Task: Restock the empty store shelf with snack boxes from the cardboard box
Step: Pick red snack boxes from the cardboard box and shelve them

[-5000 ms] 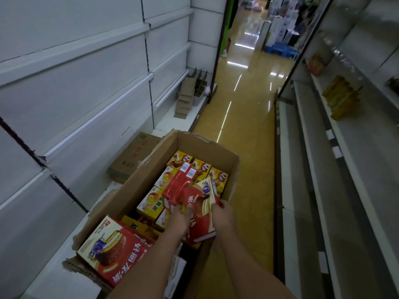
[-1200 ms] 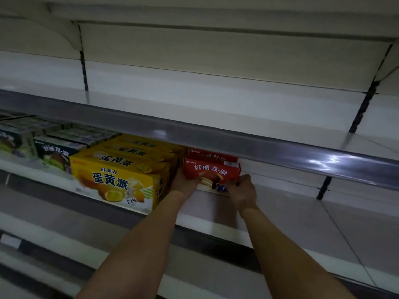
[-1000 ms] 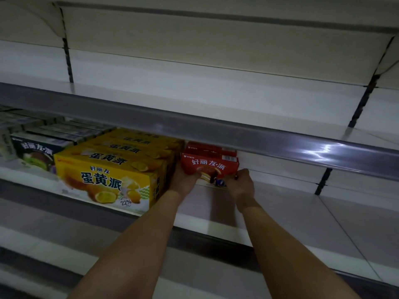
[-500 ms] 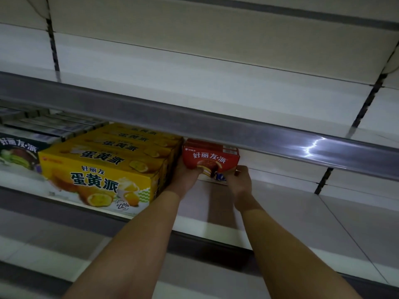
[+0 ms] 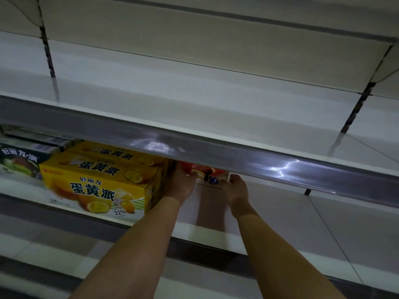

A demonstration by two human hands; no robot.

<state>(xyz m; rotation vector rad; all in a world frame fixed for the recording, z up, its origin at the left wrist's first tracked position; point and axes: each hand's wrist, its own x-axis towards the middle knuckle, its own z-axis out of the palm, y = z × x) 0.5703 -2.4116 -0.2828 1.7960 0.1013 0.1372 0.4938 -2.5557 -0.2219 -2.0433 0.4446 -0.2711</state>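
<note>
Red box (image 5: 201, 171) (top hidden by the upper shelf's edge strip (image 5: 237, 156)) on the shelf (image 5: 269, 210), just right of the yellow boxes (image 5: 101, 180); left hand (image 5: 180, 184) and right hand (image 5: 236, 188) grasp its two sides.

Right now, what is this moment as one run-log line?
step: shelving | left hand: holds red snack box | right hand: at its right end | place: shelf, beside yellow boxes | top hidden by upper shelf rail
</note>
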